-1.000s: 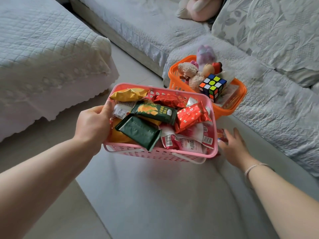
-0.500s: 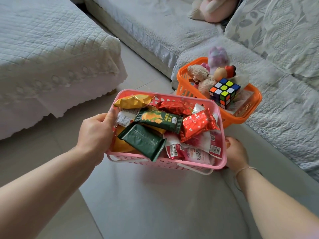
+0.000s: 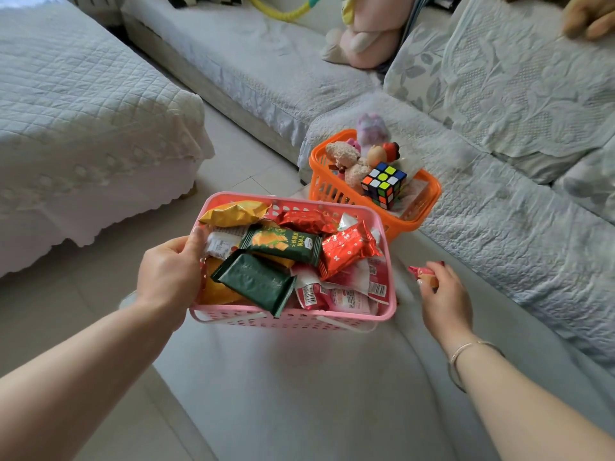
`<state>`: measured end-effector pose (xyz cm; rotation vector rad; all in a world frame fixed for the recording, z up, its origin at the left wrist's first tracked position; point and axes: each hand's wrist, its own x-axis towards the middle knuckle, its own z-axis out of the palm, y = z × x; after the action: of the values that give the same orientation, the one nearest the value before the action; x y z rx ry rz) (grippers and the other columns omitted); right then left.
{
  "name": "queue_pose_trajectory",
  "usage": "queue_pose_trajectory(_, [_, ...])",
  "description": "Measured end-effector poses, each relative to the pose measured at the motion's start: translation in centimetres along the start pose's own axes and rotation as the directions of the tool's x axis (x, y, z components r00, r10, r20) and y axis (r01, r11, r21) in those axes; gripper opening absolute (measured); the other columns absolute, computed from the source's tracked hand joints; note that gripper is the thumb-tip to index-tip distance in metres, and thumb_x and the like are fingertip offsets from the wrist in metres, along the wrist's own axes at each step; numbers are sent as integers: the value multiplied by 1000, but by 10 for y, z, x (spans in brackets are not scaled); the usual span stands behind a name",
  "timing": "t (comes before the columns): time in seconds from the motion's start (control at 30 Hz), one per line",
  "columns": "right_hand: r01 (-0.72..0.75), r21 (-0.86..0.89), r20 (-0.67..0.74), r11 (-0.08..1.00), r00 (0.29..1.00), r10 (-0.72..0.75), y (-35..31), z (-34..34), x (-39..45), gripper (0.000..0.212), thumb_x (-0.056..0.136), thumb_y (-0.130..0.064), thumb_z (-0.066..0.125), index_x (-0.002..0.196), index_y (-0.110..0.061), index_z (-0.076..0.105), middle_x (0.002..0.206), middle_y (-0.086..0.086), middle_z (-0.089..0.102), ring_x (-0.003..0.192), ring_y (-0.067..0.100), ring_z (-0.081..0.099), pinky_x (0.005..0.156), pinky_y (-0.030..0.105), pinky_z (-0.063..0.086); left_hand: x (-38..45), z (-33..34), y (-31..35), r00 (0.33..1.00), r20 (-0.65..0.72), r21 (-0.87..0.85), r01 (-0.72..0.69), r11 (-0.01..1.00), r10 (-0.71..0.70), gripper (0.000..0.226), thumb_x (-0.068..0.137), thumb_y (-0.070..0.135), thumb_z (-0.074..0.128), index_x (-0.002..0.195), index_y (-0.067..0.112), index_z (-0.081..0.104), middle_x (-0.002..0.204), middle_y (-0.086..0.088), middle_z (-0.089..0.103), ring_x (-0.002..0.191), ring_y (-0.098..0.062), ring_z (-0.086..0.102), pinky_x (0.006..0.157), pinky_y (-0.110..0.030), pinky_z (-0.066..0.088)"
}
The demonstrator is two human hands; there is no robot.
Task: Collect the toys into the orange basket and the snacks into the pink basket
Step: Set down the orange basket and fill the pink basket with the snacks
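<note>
Last snack pinched in right hand, left hand gripping pink basket; next, into it.

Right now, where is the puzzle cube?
In the head view, the puzzle cube sits in the orange basket on the sofa, right of the plush toys and beyond the pink basket.

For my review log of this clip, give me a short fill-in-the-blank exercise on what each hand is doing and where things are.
1. The left hand grips the ___ basket by its rim.
2. The right hand pinches a small ___ snack packet.
3. The puzzle cube sits in the ___ basket.

Missing words: pink; red; orange
</note>
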<state>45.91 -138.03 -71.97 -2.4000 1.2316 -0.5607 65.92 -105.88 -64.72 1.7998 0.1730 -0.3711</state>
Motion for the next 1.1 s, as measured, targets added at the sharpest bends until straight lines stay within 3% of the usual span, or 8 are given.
queue_pose_trajectory(0.2, [277, 386, -315, 880, 936, -156, -93, -50, -51, 44, 90, -28, 47, 129, -10, 52, 130, 13, 55, 117, 27, 55, 98, 49, 46, -14, -20, 4, 999, 52, 12, -11, 1000, 11, 36, 95, 54, 57, 74, 27, 69, 80, -6, 73, 79, -36, 72, 79, -56, 59])
queue_pose_trajectory(0.33, [460, 312, -183, 831, 888, -422, -171, -63, -78, 46, 91, -30, 50, 135, -16, 46, 132, 10, 56, 122, 27, 53, 100, 48, 45, -19, -31, 4, 996, 87, 27, -31, 999, 28, 36, 95, 56, 55, 75, 29, 69, 80, -3, 73, 76, -32, 72, 77, -54, 60])
queue_pose_trajectory(0.4, [478, 85, -97, 874, 877, -470, -197, -62, -81, 43, 92, -31, 49, 133, -19, 47, 132, 7, 58, 121, 27, 54, 98, 47, 44, -22, -35, 3, 995, 102, 28, -28, 999, 25, 35, 95, 57, 54, 76, 30, 68, 81, -2, 73, 76, -31, 72, 77, -54, 60])
queue_pose_trajectory(0.5, [353, -287, 146, 891, 935, -324, -213, -57, -74, 41, 98, -43, 35, 135, -27, 41, 142, 4, 47, 131, 27, 42, 106, 47, 30, -23, -42, 0, 994, 101, 25, -34, 999, 31, 36, 94, 57, 55, 76, 30, 70, 81, -2, 75, 76, -31, 73, 76, -54, 60])
queue_pose_trajectory(0.63, [234, -365, 468, 901, 883, -39, -211, -44, -72, 69, 94, -64, 17, 152, -30, 1, 160, 11, -2, 147, 31, 1, 116, 52, 2, -22, -43, -2, 992, 119, 27, -36, 999, 33, 32, 95, 56, 53, 80, 33, 70, 83, 0, 75, 74, -29, 73, 75, -52, 61])
queue_pose_trajectory(0.8, [213, -100, 428, 972, 891, -151, -202, -41, -58, 66, 94, -63, 25, 151, -34, 12, 161, 6, 4, 147, 25, 9, 117, 53, 13, -17, -40, -4, 994, 106, 11, -13, 1000, 12, 31, 95, 56, 53, 80, 33, 68, 85, -1, 74, 75, -30, 73, 76, -53, 61])
queue_pose_trajectory(0.97, [41, 155, -105, 987, 994, -25, -144, -42, -18, 44, 99, -27, 43, 139, -10, 44, 149, 13, 36, 138, 27, 33, 112, 39, 29, -5, -35, -5, 999, 40, -1, 10, 1000, -10, 37, 91, 61, 58, 73, 31, 70, 73, 2, 74, 71, -31, 73, 78, -57, 59])
queue_pose_trajectory(1.1, [-135, -202, 282, 970, 941, 190, -70, -16, -16, 61, 97, -36, 45, 151, -25, 19, 160, 11, -2, 146, 31, 11, 115, 44, 19, 3, -24, 2, 1000, 25, -45, 16, 999, -15, 33, 93, 55, 59, 75, 29, 69, 73, 0, 73, 72, -31, 72, 80, -56, 59])
